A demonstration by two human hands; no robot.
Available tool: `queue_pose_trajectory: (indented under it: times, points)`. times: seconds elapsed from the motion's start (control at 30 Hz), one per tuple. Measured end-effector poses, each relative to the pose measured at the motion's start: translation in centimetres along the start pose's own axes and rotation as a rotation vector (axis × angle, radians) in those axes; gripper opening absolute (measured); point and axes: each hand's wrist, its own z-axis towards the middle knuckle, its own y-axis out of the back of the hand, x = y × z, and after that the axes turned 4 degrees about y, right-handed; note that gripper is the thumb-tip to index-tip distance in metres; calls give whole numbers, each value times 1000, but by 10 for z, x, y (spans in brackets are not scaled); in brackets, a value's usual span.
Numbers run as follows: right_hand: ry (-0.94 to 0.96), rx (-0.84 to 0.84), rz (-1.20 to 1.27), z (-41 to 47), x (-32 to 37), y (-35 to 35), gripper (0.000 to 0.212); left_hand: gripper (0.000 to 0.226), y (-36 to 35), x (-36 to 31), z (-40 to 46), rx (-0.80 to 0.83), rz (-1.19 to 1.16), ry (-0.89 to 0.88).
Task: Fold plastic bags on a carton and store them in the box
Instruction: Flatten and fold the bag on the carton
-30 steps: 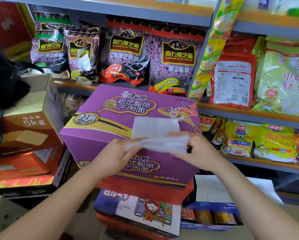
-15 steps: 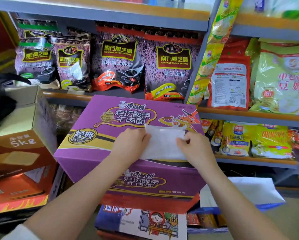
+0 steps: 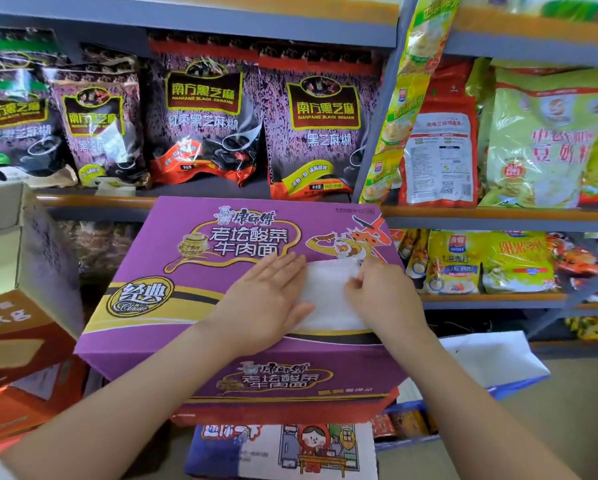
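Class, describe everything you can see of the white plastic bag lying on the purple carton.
The plastic bag is white, thin and slightly translucent, folded into a flat, roughly rectangular panel. It lies on the top face of the purple carton, toward its right near edge. The left hand presses flat on its left side, fingers spread and straight. The right hand covers its right side, fingertips pinching or creasing the upper right corner. Its surface looks smooth with faint wrinkles.
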Motion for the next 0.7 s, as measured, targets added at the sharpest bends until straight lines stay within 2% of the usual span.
queue_pose_trajectory:
  times: [0.07, 0.17, 0.23, 0.33, 0.37, 0.43, 0.53, 0.63, 0.7]
  points:
    - [3, -16, -87, -2, 4, 0, 21, 107, 3, 3, -4, 122, -44, 71]
    - [-56, -25, -156, -4, 4, 0, 23, 125, 5, 6, -4, 171, -135, 170]
    - [-38, -123, -215, -6, 5, 3, 21, 133, 6, 4, -4, 179, -132, 184]
    - [283, -349, -290, -10, 18, -4, 26, 136, 7, 1, -3, 170, -116, 190]
    - [403, -355, -268, -10, 25, -8, 30, 135, 8, 1, -3, 177, -127, 202]
    - [502, -140, -215, -11, 38, -15, 49, 129, 8, 1, -3, 192, -139, 220]
    - [462, 230, -146, -7, 33, -19, 68, 127, 7, 2, -4, 208, -129, 225]
    - [472, 264, -229, -3, 12, -19, 87, 116, 10, 1, -1, 290, -127, 242]
    - [409, 284, -230, 0, 0, -16, 87, 114, 14, 0, 1, 323, -108, 239]
